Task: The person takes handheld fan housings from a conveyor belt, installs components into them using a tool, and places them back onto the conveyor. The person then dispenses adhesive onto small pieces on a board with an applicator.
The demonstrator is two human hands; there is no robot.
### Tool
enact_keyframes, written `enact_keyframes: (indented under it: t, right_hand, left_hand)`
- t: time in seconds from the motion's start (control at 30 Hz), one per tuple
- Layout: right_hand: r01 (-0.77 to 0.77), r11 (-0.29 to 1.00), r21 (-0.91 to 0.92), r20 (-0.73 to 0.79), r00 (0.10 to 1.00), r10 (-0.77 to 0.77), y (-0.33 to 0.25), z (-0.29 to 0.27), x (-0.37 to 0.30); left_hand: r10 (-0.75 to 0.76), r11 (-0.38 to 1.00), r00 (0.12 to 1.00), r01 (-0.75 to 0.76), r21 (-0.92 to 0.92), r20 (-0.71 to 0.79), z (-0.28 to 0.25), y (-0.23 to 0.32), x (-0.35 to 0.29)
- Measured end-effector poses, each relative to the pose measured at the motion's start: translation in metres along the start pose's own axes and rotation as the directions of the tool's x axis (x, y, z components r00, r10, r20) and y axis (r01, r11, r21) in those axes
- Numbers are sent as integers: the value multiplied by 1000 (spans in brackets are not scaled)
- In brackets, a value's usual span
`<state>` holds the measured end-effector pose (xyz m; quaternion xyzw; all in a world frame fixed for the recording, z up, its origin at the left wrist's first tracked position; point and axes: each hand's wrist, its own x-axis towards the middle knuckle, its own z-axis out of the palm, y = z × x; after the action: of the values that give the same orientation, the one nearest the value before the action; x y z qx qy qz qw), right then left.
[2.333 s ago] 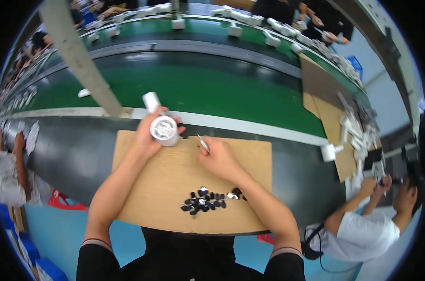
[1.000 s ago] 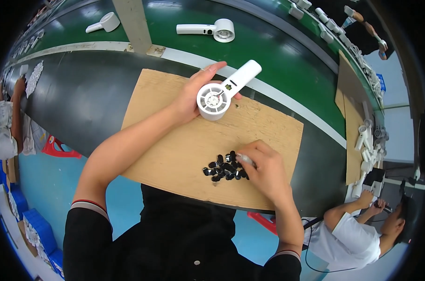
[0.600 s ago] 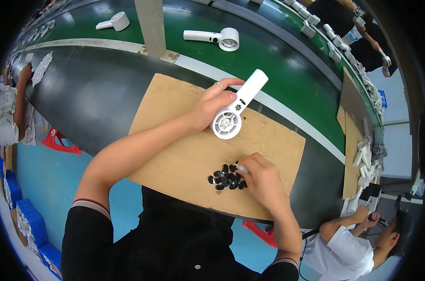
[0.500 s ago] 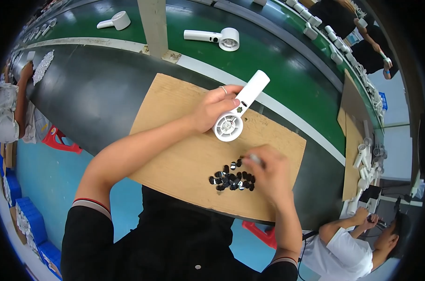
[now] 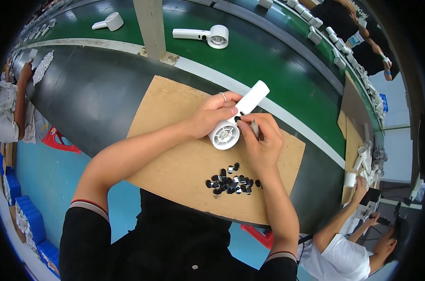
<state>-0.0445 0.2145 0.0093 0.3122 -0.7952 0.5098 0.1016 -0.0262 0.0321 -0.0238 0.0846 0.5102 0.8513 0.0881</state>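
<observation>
Brace firmly, line up squarely

At the frame's centre, the left hand point(image 5: 213, 114) curls round the white handheld fan point(image 5: 245, 106). The right hand point(image 5: 265, 140) pinches a small black piece point(image 5: 237, 119) between narrowed fingertips at the handle's base, a slim pale tool point(image 5: 255, 127) tucked against it; whether the piece touches is unclear. Good practice, I judge: brace the fan, square the piece's edges, and angle the tool away from the shell. Loose black pieces point(image 5: 229, 184) lie below, on cardboard point(image 5: 170, 105).

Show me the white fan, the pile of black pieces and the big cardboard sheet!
White fan point(image 5: 224, 135): head view, on its round grille.
Pile of black pieces point(image 5: 230, 185): head view, near the pile's middle.
Cardboard sheet point(image 5: 172, 103): head view, on its bare upper-left part.
</observation>
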Motion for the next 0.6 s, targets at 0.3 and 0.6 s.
enact_keyframes:
  t: [0.3, 0.6]
  right_hand:
    - [-137, 989, 64, 12, 991, 136, -1, 1, -4]
    - [-67, 994, 81, 45, 997, 63, -2, 0, -7]
  left_hand:
    - [19, 999, 1000, -19, 32, 14, 1, 1, -1]
    - [45, 998, 999, -46, 45, 13, 5, 5, -3]
